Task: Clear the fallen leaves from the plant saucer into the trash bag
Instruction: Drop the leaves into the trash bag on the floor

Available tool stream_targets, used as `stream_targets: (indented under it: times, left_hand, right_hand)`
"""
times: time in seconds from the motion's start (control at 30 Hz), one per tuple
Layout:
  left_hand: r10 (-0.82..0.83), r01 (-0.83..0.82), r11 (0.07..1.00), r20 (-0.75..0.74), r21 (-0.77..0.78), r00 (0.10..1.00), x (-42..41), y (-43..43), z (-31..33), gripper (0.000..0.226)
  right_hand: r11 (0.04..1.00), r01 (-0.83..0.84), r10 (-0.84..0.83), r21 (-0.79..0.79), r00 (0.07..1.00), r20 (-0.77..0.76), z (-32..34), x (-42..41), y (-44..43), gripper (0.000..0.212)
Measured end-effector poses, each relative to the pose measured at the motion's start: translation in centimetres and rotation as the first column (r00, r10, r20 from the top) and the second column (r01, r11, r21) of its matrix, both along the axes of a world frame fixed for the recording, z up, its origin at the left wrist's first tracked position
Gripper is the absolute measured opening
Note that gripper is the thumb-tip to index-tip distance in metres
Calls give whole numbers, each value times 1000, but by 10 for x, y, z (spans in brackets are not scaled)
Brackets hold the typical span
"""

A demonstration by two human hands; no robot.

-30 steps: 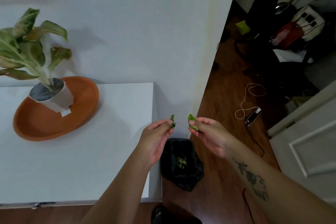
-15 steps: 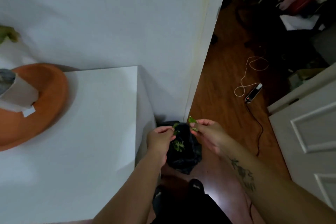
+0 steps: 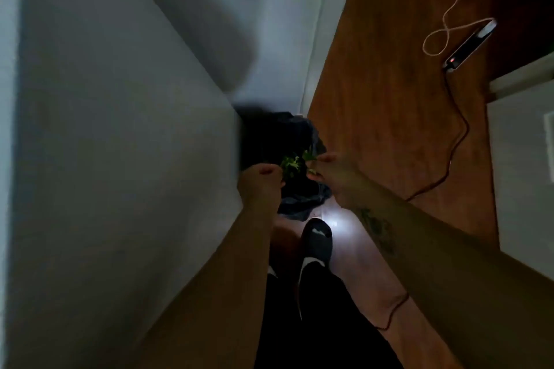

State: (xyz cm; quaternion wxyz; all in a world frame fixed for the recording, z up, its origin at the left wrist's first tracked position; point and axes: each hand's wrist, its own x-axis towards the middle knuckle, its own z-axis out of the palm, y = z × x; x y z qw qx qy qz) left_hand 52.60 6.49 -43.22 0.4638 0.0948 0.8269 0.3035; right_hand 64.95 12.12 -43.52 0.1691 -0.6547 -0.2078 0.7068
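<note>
While the left hand (image 3: 262,181) and right hand (image 3: 331,172) are hovering over the trash bag (image 3: 302,204), fingers (image 3: 269,171) curled on I cannot tell what, releasing low is looking safest.

A single view, taken from a wide-angle camera worn on the person's head. It faces steeply down, almost straight at the wooden floor (image 3: 374,84). A white table (image 3: 120,159) fills the left half, close to the lens and seen from above its edge. Both forearms enter from the bottom edge and reach forward, so the left hand (image 3: 263,178) and right hand (image 3: 331,172) sit near the middle of the frame, over a black trash bag (image 3: 302,204) on the floor. The person's own slipper (image 3: 316,241) shows just below the bag. The picture is dim and blurred.
</note>
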Motion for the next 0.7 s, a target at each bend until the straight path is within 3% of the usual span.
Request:
stream_targets:
  times: [0.1,0.2,0.37,0.47,0.6,0.7]
  left_hand:
    - [-19,19,1000,20,-13,1000,3,9,-38,10]
    - [-45,48,997,63,-58,997,1,17,-76,31]
    - [-81,80,995,-15,-51,997,-10,21,-105,18]
    - [-55,54,998,-4,-40,998,-15,21,-121,21]
    - [-63,64,998,25,-18,998,-16,22,-129,22]
    - [-86,88,996,91,-15,992,-15,24,-131,23]
  right_hand:
    - [998,-64,66,-20,995,73,-50,-2,-2,4]
    - [994,-111,111,-12,982,153,-86,-3,-5,1]
    - [992,-122,119,12,979,167,-108,-7,-3,9]
    - [994,-107,104,4,974,201,-119,-16,4,18]
    - [974,-223,198,34,918,343,-134,-23,11,16]
    - [960,-281,260,9,901,348,-140,-25,13,21]
